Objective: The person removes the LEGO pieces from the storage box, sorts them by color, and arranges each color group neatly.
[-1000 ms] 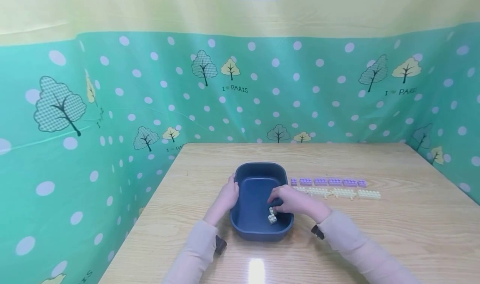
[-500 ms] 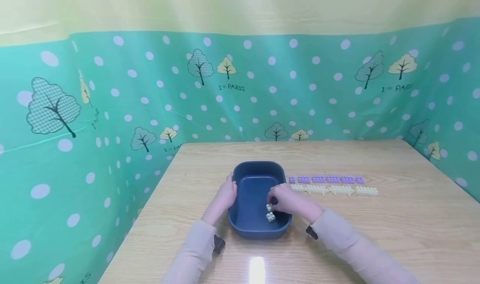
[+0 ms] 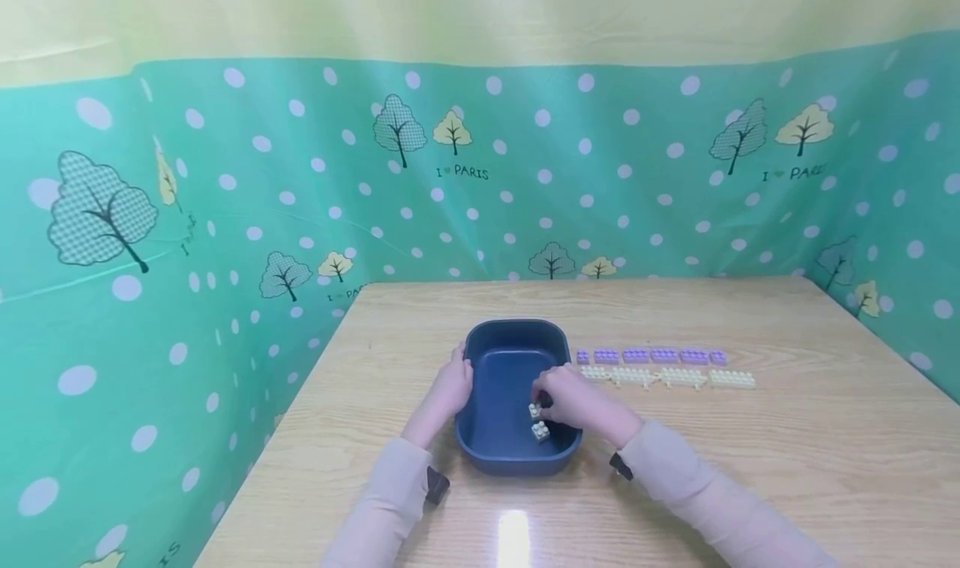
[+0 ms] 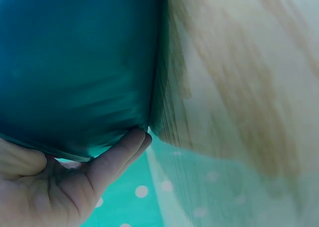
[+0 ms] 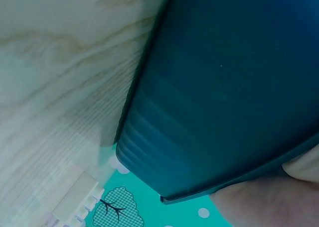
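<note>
A dark blue rectangular bin (image 3: 501,389) with rounded corners stands on the table in the head view. My left hand (image 3: 452,386) holds its left rim. In the left wrist view the left hand (image 4: 65,189) has its thumb at the rim and its fingers against the outer wall. My right hand (image 3: 576,399) reaches over the right rim into the bin. Its curled fingers pinch a small off-white toy brick (image 3: 534,411), partly hidden by them. A second off-white brick (image 3: 540,431) lies apart on the bin floor. In the right wrist view, the bin wall (image 5: 219,102) hides the fingertips.
Right of the bin, a row of purple bricks (image 3: 650,356) lies on the wooden table (image 3: 787,460). A row of pale yellow bricks (image 3: 681,376) runs in front of it. A green dotted curtain (image 3: 510,185) hangs behind the table and along its sides.
The head view has shifted slightly, so everything appears a little further left and higher. Both hands stay at the bin, and the right hand remains at the same brick.
</note>
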A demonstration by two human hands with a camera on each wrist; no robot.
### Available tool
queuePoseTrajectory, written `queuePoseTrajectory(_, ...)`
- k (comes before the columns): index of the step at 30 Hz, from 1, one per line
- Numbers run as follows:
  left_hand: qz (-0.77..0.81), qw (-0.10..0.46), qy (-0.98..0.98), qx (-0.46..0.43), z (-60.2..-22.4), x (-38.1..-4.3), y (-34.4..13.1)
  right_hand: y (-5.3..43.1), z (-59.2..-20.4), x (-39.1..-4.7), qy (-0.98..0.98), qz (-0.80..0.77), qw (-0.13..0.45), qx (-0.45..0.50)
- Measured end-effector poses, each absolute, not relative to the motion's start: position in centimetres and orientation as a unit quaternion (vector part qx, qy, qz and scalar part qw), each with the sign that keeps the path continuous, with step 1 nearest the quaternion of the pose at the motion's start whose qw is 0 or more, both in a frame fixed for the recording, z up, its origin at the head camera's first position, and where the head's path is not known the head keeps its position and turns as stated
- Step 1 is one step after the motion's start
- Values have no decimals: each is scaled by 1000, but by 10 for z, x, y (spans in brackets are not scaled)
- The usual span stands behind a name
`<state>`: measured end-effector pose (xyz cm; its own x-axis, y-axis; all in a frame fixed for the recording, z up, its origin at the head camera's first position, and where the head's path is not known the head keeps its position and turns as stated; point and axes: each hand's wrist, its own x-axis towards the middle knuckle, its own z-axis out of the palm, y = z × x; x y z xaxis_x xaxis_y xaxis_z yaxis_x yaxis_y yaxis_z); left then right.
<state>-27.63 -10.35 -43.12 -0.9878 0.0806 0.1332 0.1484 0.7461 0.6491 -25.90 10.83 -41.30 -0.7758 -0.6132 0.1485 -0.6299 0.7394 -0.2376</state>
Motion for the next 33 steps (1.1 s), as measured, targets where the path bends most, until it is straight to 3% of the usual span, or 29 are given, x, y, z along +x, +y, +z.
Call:
queuePoseTrajectory(17, -356, 51, -931, -63, -430, -278, -104, 107, -412, -261, -939, 144, -10, 312)
queuePoseTrajectory(33, -353, 47, -933, -61, -432, -277, -104, 111, -419, -258, -895, 198, 74, 393)
